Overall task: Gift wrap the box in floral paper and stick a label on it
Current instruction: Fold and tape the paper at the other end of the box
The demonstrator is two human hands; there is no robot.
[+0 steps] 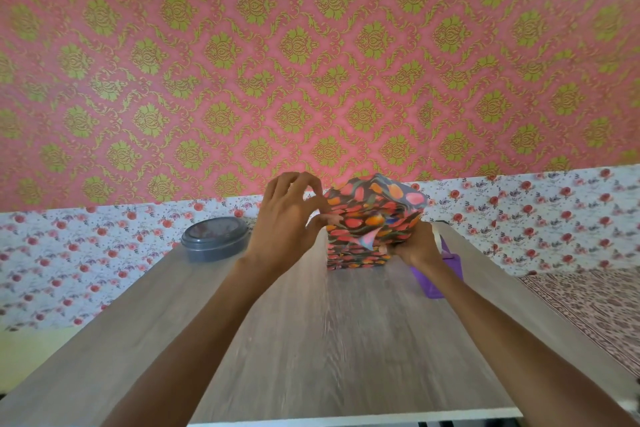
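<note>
Tub (214,239), grey and lidded, sits at the left on the wooden table (311,340). Next I see my left hand (289,218), thumb and forefinger pinching the upper left edge of the floral paper (375,203), other fingers loosely spread. The part-wrapped box (356,256) stands at the table's far end. My right hand (414,246) curls around its lower right side, just beside a purple item (441,279)

Bare forearms (194,322); left hand (287,218), right hand (417,246) bare
</note>
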